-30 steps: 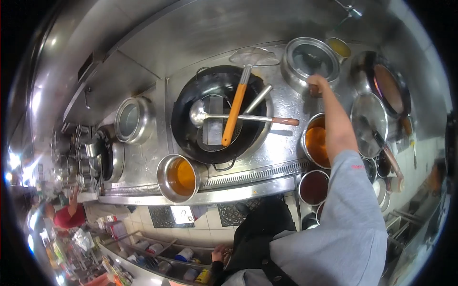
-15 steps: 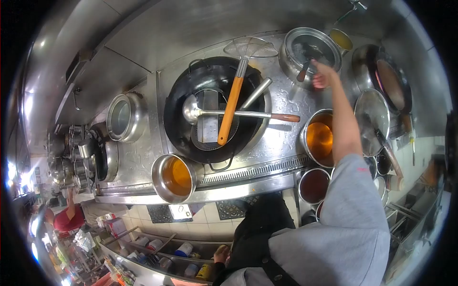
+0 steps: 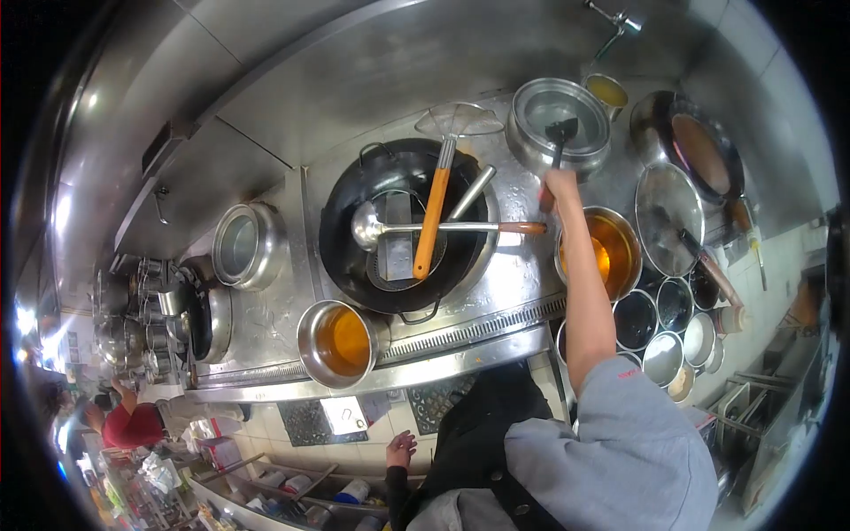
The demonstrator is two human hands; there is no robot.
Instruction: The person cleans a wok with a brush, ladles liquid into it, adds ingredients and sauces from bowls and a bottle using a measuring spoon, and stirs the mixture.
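My right hand [image 3: 560, 184] is closed on the handle of a dark spatula [image 3: 561, 133], whose blade is over the round metal pot of water [image 3: 536, 146]. Low in the view, my left hand [image 3: 401, 449] hangs beside the dark apron with its fingers apart and nothing in them. The black wok [image 3: 341, 239] holds a perforated metal piece. Across the wok lie a ladle [image 3: 365, 227] with a brown handle end and a wire skimmer [image 3: 431, 212] with a wooden handle. Right of the wok, a pot of amber liquid [image 3: 627, 252] stands beside my right forearm.
A second pot of amber liquid [image 3: 310, 341] stands at the counter's front edge. Several seasoning containers [image 3: 662, 357] and a round strainer [image 3: 668, 208] are at the right. A person in red [image 3: 133, 427] is at the far left. Shelves with bottles lie below.
My right hand has moved off the pot's rim and now grips the spatula, with its blade raised. My left hand has come out from the body, fingers spread. The view has shifted slightly.
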